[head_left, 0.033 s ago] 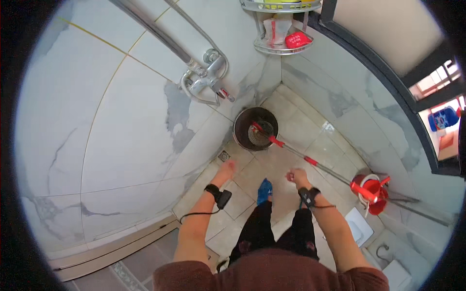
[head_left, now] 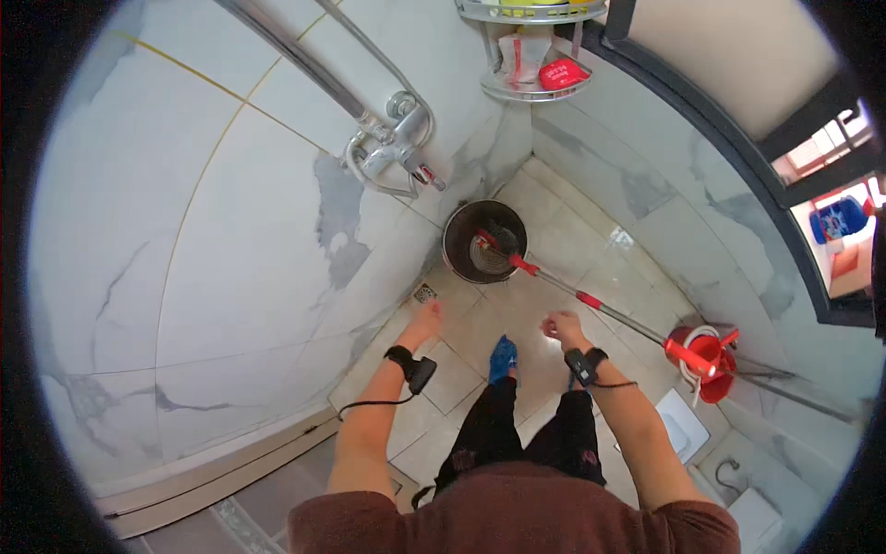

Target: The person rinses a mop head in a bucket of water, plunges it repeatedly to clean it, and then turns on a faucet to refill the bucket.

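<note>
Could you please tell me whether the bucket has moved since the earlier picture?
No, the bucket shows no visible shift in any direction: it stands in the same place relative to the floor drain.

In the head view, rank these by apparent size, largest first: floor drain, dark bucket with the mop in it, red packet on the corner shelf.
1. Dark bucket
2. Red packet
3. Floor drain

Apparent size only; their distances from the camera may differ.
</note>
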Available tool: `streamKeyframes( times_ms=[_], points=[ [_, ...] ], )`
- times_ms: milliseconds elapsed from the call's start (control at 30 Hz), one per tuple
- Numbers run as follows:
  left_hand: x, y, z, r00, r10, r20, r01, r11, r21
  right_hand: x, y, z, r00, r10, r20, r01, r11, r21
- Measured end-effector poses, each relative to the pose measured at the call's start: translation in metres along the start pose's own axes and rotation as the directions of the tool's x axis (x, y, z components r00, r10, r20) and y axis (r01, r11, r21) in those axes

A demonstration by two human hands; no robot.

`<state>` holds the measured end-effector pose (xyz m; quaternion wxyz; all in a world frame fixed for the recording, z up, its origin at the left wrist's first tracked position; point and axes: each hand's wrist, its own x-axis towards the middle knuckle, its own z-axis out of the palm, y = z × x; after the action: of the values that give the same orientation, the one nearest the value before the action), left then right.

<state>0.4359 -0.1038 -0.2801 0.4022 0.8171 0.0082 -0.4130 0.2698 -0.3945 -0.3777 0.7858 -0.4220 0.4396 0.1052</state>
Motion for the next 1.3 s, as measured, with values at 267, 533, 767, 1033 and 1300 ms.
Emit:
streamKeyframes(
  times_ms=[267,533,767,1033,1300],
  points=[
    [-0.014,0.073,-0.086,0.896,0.428,-0.118,-0.350,0.844,0.405,-0.063,-0.076,0.095,0.963,-0.259,0.074,0.270,0.928,-0.257],
    [-0.028,0.209,-0.102,0.963,0.264,-0.053,-0.255,0.827,-0.501,-0.078,-0.108,0.115,0.928,-0.295,0.229,0.361,0.866,-0.345],
    [0.017,0.246,-0.124,0.975,0.220,-0.035,-0.163,0.599,-0.784,-0.053,-0.152,0.162,0.899,-0.283,0.335,0.397,0.850,-0.346],
    [0.055,0.276,-0.134,0.964,0.265,0.030,-0.036,0.243,-0.969,-0.044,-0.195,0.213,0.874,-0.273,0.402,0.430,0.818,-0.382],
    [0.063,0.273,-0.143,0.933,0.349,0.082,0.012,0.197,-0.980,-0.030,-0.194,0.227,0.908,-0.242,0.342,0.349,0.889,-0.298]
  ],
)
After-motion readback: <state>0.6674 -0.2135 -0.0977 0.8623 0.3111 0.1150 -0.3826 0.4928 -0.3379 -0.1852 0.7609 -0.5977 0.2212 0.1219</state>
